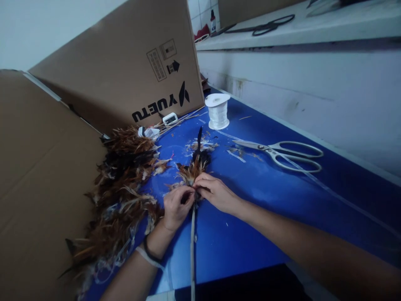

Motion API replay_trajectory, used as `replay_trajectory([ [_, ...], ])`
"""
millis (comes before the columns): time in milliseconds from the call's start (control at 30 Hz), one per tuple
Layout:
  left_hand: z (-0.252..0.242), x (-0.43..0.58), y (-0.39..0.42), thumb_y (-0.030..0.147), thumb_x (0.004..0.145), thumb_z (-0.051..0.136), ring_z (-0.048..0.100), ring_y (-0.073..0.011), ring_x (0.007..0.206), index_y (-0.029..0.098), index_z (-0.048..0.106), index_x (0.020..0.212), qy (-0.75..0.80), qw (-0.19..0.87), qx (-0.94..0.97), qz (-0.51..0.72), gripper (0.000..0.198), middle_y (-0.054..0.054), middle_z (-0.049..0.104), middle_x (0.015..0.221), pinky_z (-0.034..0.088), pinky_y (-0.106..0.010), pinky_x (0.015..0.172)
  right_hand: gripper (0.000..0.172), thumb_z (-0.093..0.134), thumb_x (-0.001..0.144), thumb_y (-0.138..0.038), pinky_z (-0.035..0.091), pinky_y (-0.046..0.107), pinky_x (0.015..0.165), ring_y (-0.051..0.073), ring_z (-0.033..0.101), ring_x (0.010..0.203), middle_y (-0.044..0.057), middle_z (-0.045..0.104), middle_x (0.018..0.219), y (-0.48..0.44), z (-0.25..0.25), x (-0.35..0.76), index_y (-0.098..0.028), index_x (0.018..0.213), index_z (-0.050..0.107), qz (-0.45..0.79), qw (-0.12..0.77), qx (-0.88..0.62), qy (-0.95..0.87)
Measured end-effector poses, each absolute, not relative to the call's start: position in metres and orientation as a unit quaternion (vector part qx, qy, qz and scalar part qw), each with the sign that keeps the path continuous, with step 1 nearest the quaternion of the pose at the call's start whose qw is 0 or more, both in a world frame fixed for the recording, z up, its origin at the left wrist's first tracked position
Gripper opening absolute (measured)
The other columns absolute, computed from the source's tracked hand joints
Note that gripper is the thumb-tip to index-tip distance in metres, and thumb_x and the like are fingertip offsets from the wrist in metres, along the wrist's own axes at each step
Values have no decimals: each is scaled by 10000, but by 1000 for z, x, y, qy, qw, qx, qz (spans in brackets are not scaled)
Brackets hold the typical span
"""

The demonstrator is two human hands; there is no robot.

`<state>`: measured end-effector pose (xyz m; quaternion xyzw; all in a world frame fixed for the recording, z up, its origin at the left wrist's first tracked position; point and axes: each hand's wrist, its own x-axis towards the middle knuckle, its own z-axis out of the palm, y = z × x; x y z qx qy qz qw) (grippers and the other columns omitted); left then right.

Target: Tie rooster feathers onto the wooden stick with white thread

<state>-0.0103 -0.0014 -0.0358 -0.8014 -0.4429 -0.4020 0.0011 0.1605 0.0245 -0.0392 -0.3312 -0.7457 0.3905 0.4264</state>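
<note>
Brown and black feathers (191, 169) are gathered around the upper end of a thin pale stick (193, 251), forming a partly feathered duster that points away from me. My left hand (178, 205) pinches at the base of these feathers, thumb and forefinger together. From the other side, my right hand (214, 193) closes its fingertips on the same spot, almost touching the left. Whatever fine strand or quill lies between the fingertips is too small to make out. The stick's lower end runs down past the table's near edge.
Loose feathers (125, 200) heap along the left, against cardboard boxes (125, 62). A spool of white ribbon (218, 112) stands at the back; metal scissors (278, 154) lie to the right on the blue table (250, 242). Dark scissors (269, 27) rest on a ledge. A small white timer (170, 119) sits by thin sticks.
</note>
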Motion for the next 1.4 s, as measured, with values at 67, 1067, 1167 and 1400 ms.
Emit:
replay_trajectory([
  [67, -37, -11, -1, 138, 763, 616, 660, -116, 634, 215, 605, 907, -443, -3, -802, -402, 164, -7, 706, 783, 541, -231, 633, 219, 471, 808, 3, 475, 249, 706, 113, 557, 789, 14, 534, 872, 26, -39, 160, -171, 815, 605, 406, 420, -330, -741],
  [1067, -41, -14, -6, 175, 772, 635, 669, -133, 792, 205, 466, 1028, -462, -173, -743, -452, 309, -14, 684, 819, 553, -287, 747, 168, 452, 767, -32, 396, 269, 676, 121, 474, 714, -1, 452, 837, 12, -31, 162, -200, 759, 437, 297, 366, -392, -790],
  [1167, -37, -13, -8, 168, 778, 623, 662, -129, 796, 204, 454, 1027, -475, -190, -734, -447, 303, -13, 671, 821, 561, -270, 715, 166, 462, 761, -34, 401, 266, 675, 116, 484, 702, -1, 466, 849, 11, -32, 162, -199, 761, 441, 295, 362, -403, -787],
  [1400, -30, -11, -10, 195, 757, 649, 653, -116, 724, 206, 431, 1013, -535, -261, -671, -441, 337, 10, 657, 760, 562, -248, 672, 145, 481, 782, -58, 400, 253, 642, 108, 488, 669, 2, 476, 852, 10, -36, 161, -197, 755, 448, 282, 362, -407, -790],
])
